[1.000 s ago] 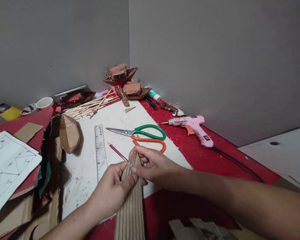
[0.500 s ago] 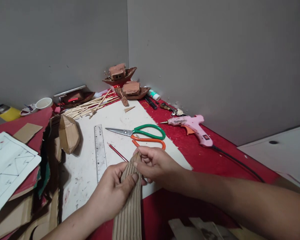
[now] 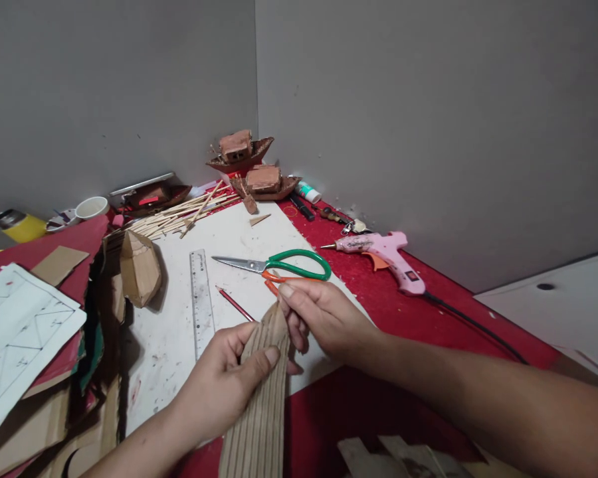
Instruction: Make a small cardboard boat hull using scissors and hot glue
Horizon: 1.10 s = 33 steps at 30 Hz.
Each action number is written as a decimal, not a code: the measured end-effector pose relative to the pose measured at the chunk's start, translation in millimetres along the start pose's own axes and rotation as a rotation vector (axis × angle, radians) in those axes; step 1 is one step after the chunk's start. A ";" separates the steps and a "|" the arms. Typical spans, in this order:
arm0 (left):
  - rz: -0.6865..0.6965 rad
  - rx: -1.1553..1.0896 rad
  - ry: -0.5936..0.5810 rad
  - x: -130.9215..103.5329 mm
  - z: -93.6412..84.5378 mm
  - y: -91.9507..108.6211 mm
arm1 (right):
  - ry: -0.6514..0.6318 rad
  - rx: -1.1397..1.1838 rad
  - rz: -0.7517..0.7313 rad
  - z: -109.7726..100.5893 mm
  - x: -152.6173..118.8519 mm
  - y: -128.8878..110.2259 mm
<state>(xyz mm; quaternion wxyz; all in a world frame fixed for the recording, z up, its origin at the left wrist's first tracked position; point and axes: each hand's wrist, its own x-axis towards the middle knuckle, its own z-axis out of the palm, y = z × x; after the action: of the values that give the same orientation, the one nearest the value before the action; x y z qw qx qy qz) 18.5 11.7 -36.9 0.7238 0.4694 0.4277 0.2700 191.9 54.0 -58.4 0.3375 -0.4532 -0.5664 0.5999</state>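
Note:
A long strip of ribbed corrugated cardboard [image 3: 259, 411] runs up from the bottom edge, its far end narrowed and curled. My left hand [image 3: 234, 378] grips it from the left side, thumb lying across the ridges. At the tip, my right hand [image 3: 319, 315] pinches the far end between thumb and fingers, the other fingers curled below. Just beyond the hands lie scissors [image 3: 259, 263] with green and orange handles, the orange one partly hidden by my right hand. A red pencil [image 3: 235, 304] and a clear ruler [image 3: 200, 299] rest on the white board [image 3: 164, 372].
A pink glue gun [image 3: 383, 255] lies on the red table to the right, its cable trailing off. Model boats [image 3: 264, 180] and thin sticks [image 3: 189, 211] sit at the back. On the left are a cardboard hull [image 3: 140, 269], stacked cardboard and a drawn sheet [image 3: 24, 338].
My right hand has slid up to the strip's very tip and changed its pinch there. The strip's ribbed face has turned and looks flatter and wider. My left hand keeps its hold.

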 end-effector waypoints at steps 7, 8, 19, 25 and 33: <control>0.008 -0.005 0.109 3.2 -7.7 3.1 | 0.029 0.049 -0.052 0.6 0.5 0.2; 0.010 -0.004 0.115 3.4 -7.9 3.6 | 0.035 0.042 -0.058 1.0 -0.4 -0.8; 0.062 0.037 0.247 6.0 -7.1 -2.5 | 0.010 -0.541 -0.492 -0.1 -7.5 4.7; 0.076 0.154 0.254 5.8 -4.3 -1.3 | -0.040 -0.789 -0.559 -1.5 -6.5 11.0; 0.135 0.451 0.247 3.8 -0.5 -8.0 | -0.042 -0.883 -0.558 4.5 -13.1 14.1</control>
<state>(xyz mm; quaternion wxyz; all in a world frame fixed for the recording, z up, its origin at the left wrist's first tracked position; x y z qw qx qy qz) 19.9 11.6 -45.6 0.5236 0.6096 0.5299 0.2708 194.1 38.4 -70.4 0.2501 -0.3720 -0.8712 0.2002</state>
